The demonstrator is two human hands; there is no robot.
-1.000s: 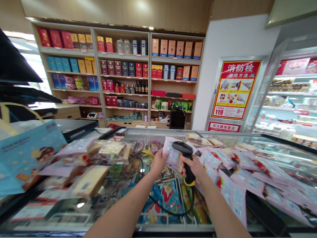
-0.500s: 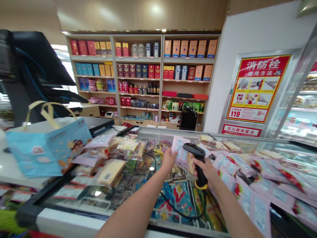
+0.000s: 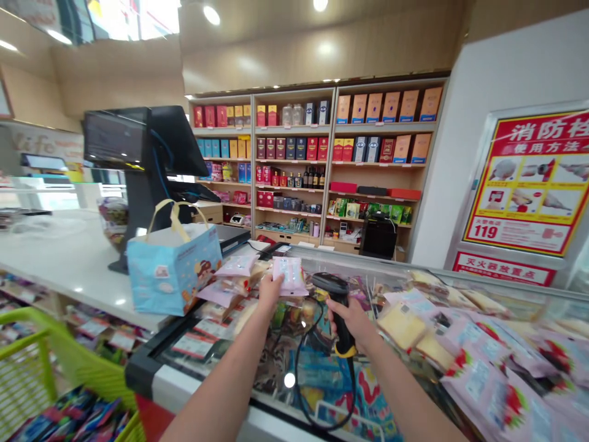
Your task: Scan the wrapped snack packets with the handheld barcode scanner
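The left hand [image 3: 270, 290] pinches a pale pink sachet [image 3: 289, 276] with a pale blue label panel, its fingers [image 3: 265, 283] closed on the lower edge, and holds it up above a glass-topped freezer [image 3: 184, 376]. The small print on the panel is too blurred to read. The right hand [image 3: 350, 320] has its fingers [image 3: 343, 316] wrapped around the handle of a black corded barcode scanner [image 3: 339, 307] with a yellow collar, its head just beside the sachet. Its black cable [image 3: 299, 380] loops down over the glass. More pink sachets with red print [image 3: 483, 380] and wrapped pale yellow slabs [image 3: 402, 325] lie heaped on the freezer. To the left, a light blue paper gift bag [image 3: 175, 273] stands by a white bench [image 3: 69, 258] carrying a black till terminal [image 3: 147, 147]. A red-and-yellow wall poster [image 3: 527, 184] reads 消防栓, 使用方法 and 119, above a sign [image 3: 504, 270] reading 灭火器放置点.
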